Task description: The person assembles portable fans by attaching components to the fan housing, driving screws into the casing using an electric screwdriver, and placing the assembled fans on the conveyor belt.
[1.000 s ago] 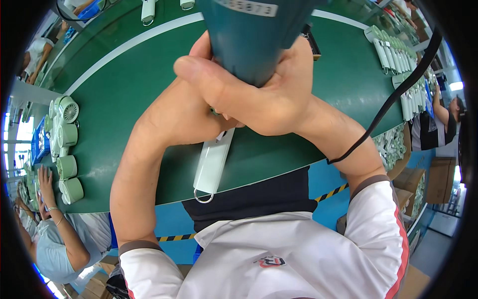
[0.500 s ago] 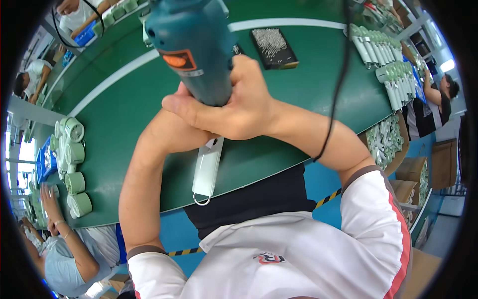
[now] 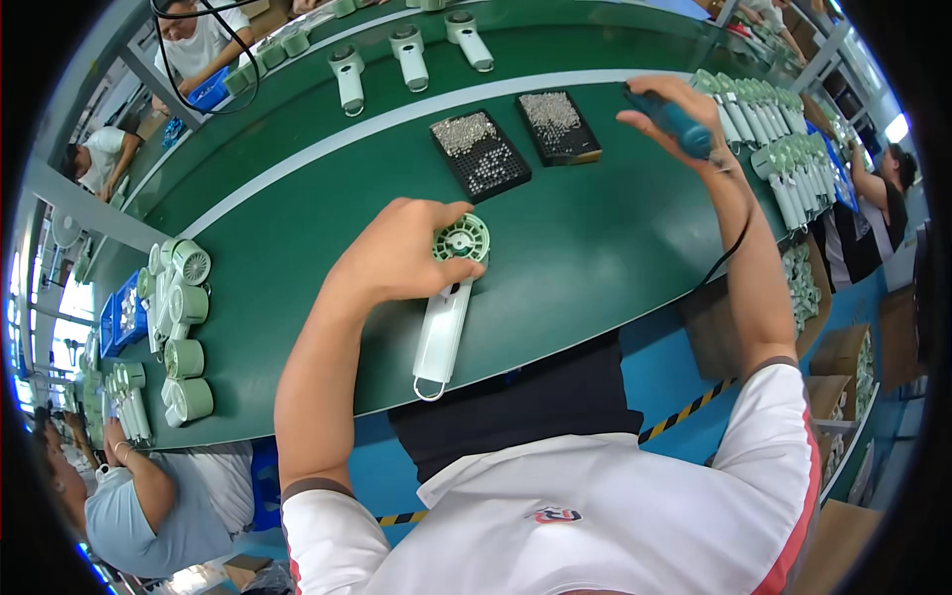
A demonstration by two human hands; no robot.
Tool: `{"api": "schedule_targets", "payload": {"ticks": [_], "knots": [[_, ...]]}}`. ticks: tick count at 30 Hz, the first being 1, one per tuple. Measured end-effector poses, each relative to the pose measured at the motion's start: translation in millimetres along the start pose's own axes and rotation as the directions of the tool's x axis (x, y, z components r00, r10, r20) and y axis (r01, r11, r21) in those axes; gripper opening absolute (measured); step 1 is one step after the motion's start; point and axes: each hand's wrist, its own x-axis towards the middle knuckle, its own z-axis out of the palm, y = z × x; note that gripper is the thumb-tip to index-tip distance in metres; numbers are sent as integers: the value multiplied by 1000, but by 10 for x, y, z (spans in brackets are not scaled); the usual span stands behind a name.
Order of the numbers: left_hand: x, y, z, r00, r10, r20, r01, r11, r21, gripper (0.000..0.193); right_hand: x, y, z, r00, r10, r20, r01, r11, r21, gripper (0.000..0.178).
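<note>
While the fan (image 3: 443, 319) is laid on the worktop (image 3: 585, 228), its round green head (image 3: 461, 240) is held by the left hand (image 3: 402, 248), with thumb and fingers curved about the rim and closed on it. The white handle (image 3: 438, 342) is pointed toward the near edge. By its look, the fan can be judged light and stiff; the smooth handle may be slightly slippery, and the thin ribs should not be pressed, so it is best gripped by the rim. A teal driver (image 3: 684, 127) is held in the right hand (image 3: 706, 124), raised, with thumb and fingers rather loosely around it. Farther back, between the hands, two black trays (image 3: 501, 191) of small metal parts (image 3: 550, 112) are placed.
</note>
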Motion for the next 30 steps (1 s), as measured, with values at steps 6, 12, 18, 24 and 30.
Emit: {"api": "schedule_targets", "payload": {"ticks": [6,12,18,24,30], "knots": [[41,-97,-121,996,-60,62,66,994,-92,62,-637,296,88,860,43,508,90,968,-236,39],[58,-694,-109,984,-25,179,135,760,-635,67,-695,416,307,863,-42,504,187,952,-242,45],[102,-777,-51,966,187,180,47,557,-829,74,-757,434,217,857,38,513,135,946,-295,57],[120,-762,-55,943,297,150,-4,461,-887,77,-754,405,174,876,90,474,41,965,-260,75],[114,-749,-46,939,327,109,-45,430,-902,75,-508,-110,92,973,86,212,-5,935,-354,57]]}}
